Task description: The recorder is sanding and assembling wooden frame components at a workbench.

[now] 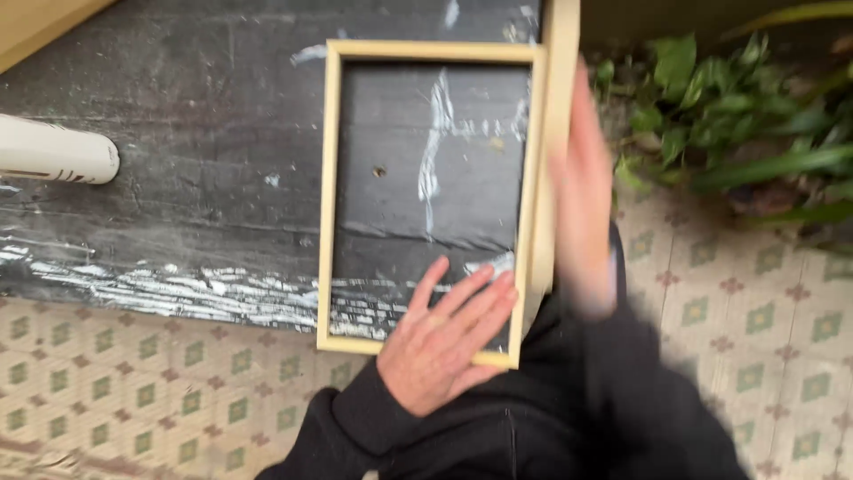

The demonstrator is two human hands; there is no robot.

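Observation:
A pale wooden rectangular frame lies flat on a dark, paint-streaked wooden board, its near end hanging past the board's edge. My left hand rests flat on the frame's near rail, fingers spread over the inside. My right hand is blurred, raised beside the frame's right rail, fingers straight and holding nothing. A second pale wooden strip runs along the frame's right side. Both arms wear black sleeves.
A white cylinder lies on the board at the left. A pale wooden piece shows at the top left corner. Green plants grow at the right. Patterned tile floor lies below the board.

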